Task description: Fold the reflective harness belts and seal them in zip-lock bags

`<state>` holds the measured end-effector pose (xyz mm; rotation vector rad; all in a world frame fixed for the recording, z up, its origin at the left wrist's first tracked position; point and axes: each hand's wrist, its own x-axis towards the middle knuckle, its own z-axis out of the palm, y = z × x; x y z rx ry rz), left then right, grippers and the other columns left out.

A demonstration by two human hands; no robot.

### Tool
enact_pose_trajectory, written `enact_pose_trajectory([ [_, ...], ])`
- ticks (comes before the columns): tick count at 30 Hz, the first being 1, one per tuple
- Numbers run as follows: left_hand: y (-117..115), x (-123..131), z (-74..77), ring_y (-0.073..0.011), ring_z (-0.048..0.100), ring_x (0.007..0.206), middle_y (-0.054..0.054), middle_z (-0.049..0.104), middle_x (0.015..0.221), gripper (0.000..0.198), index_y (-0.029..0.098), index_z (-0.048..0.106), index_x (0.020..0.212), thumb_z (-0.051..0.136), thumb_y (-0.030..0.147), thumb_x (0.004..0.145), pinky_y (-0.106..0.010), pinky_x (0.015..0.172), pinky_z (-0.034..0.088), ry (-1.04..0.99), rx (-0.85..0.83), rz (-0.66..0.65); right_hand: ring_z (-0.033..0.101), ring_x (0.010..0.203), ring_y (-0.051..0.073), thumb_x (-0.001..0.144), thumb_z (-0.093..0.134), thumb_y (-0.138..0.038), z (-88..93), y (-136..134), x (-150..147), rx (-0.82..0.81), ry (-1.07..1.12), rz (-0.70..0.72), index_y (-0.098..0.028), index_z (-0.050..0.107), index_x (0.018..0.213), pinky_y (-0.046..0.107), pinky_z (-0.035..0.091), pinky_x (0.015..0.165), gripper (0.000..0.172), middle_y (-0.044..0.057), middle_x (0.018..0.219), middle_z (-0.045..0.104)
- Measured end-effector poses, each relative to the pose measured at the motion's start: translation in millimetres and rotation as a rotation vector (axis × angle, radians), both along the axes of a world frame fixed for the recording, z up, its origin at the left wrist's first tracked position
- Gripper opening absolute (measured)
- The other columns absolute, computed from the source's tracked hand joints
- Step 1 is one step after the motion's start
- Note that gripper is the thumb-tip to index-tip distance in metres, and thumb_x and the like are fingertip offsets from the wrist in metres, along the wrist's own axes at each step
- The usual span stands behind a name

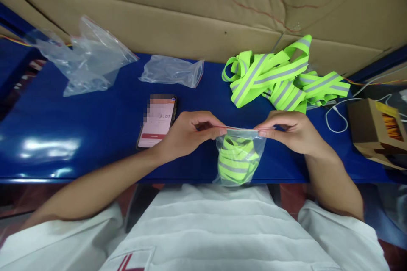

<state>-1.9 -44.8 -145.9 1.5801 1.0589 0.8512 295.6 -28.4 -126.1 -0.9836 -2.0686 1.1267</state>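
Observation:
A small clear zip bag hangs above the blue table's front edge, stuffed with neon-yellow reflective bands. My left hand pinches the left end of the bag's red-lined top strip, fingers closed on it. At the strip's right end my right hand pinches it the same way. The bag's top is pulled flat between both hands. A loose pile of neon-yellow reflective bands with grey stripes lies behind my right hand.
A phone with a lit screen lies on the blue table left of my left hand. Two empty clear bags sit at the back. A cardboard box and white cable are at the right. Cardboard backs the table.

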Motion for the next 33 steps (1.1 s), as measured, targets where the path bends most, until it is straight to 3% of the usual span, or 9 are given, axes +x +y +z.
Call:
enact_pose_trajectory([
  [5,4.8,-0.6,-5.8,-0.0199,0.069,0.106,-0.008,0.072,0.116,0.062,0.021,0.058,0.138,0.077,0.05,0.086,-0.029,0.087,0.054,-0.203,-0.102,-0.214,0.067,0.071,0.013,0.082,0.086,-0.02,1.2,-10.3,-1.7,-0.09,0.191,-0.119,-0.032,0.084,0.097,0.025,0.05,0.061,0.019,0.0,0.084,0.077],
  [9,0.7,0.0,-18.3,-0.0281,0.064,0.125,-0.012,0.062,0.143,0.092,0.026,0.044,0.151,0.089,0.05,0.074,-0.039,0.102,0.054,-0.097,-0.174,-0.414,0.064,0.063,0.011,0.086,0.084,-0.029,-1.4,-8.4,-5.8,-0.192,0.443,-0.254,-0.031,0.083,0.095,0.024,0.052,0.061,0.01,-0.002,0.074,0.073],
  [11,-3.0,2.7,-26.8,-0.027,0.068,0.118,-0.012,0.066,0.138,0.08,0.025,0.049,0.146,0.086,0.046,0.078,-0.04,0.1,0.056,-0.041,-0.186,-0.347,0.065,0.064,0.011,0.088,0.081,-0.039,-3.3,-3.5,-8.0,-0.301,0.491,-0.241,-0.03,0.081,0.101,0.024,0.055,0.063,0.017,-0.002,0.078,0.073],
  [14,-5.2,8.3,-34.5,-0.0251,0.07,0.116,-0.013,0.067,0.136,0.061,0.022,0.053,0.139,0.078,0.042,0.088,-0.039,0.098,0.059,-0.107,-0.208,-0.265,0.072,0.099,0.018,0.082,0.083,-0.054,-10.9,3.2,-10.9,-0.324,0.426,-0.16,-0.029,0.071,0.126,0.029,0.06,0.084,0.051,0.003,0.118,0.074],
  [18,2.7,4.0,-20.0,-0.0252,0.071,0.117,-0.013,0.069,0.135,0.054,0.02,0.054,0.137,0.073,0.043,0.092,-0.038,0.098,0.061,-0.161,-0.076,-0.164,0.063,0.126,0.025,0.08,0.08,-0.062,-30.7,3.4,-15.6,-0.258,0.198,0.049,-0.028,0.046,0.151,0.038,0.056,0.102,0.085,0.011,0.144,0.06],
  [24,29.0,-71.2,40.0,-0.0329,0.059,0.133,-0.009,0.063,0.143,0.049,0.022,0.055,0.143,0.058,0.045,0.099,-0.057,0.114,0.047,0.703,0.799,0.447,0.063,0.118,0.02,0.09,0.074,-0.05,-48.8,-1.9,-20.0,-0.204,-0.077,0.012,-0.026,0.051,0.145,0.036,0.057,0.097,0.064,0.012,0.143,0.058],
  [28,35.8,-136.2,47.3,-0.0364,0.04,0.15,-0.008,0.039,0.163,0.062,0.028,0.034,0.16,0.035,0.056,0.105,-0.065,0.114,0.039,1.024,0.668,0.636,0.067,0.109,0.018,0.094,0.07,-0.051,-45.4,-1.1,-21.9,-0.204,-0.126,-0.009,-0.024,0.055,0.142,0.035,0.059,0.092,0.057,0.012,0.133,0.063],
  [31,36.3,-167.3,25.6,-0.0387,0.044,0.145,-0.001,0.042,0.16,0.064,0.037,0.035,0.157,0.035,0.067,0.101,-0.065,0.108,0.043,1.102,0.581,0.756,0.068,0.102,0.017,0.095,0.068,-0.051,-42.2,-0.6,-23.8,-0.172,-0.195,0.004,-0.025,0.058,0.14,0.033,0.06,0.086,0.053,0.01,0.127,0.065],
  [33,38.4,-176.9,10.0,-0.0414,0.045,0.141,-0.009,0.042,0.156,0.068,0.03,0.041,0.154,0.028,0.071,0.101,-0.06,0.094,0.044,1.101,0.541,0.728,0.068,0.101,0.017,0.097,0.066,-0.051,-41.8,-0.3,-24.7,-0.133,-0.227,0.027,-0.026,0.059,0.139,0.032,0.059,0.084,0.05,0.009,0.126,0.065],
])
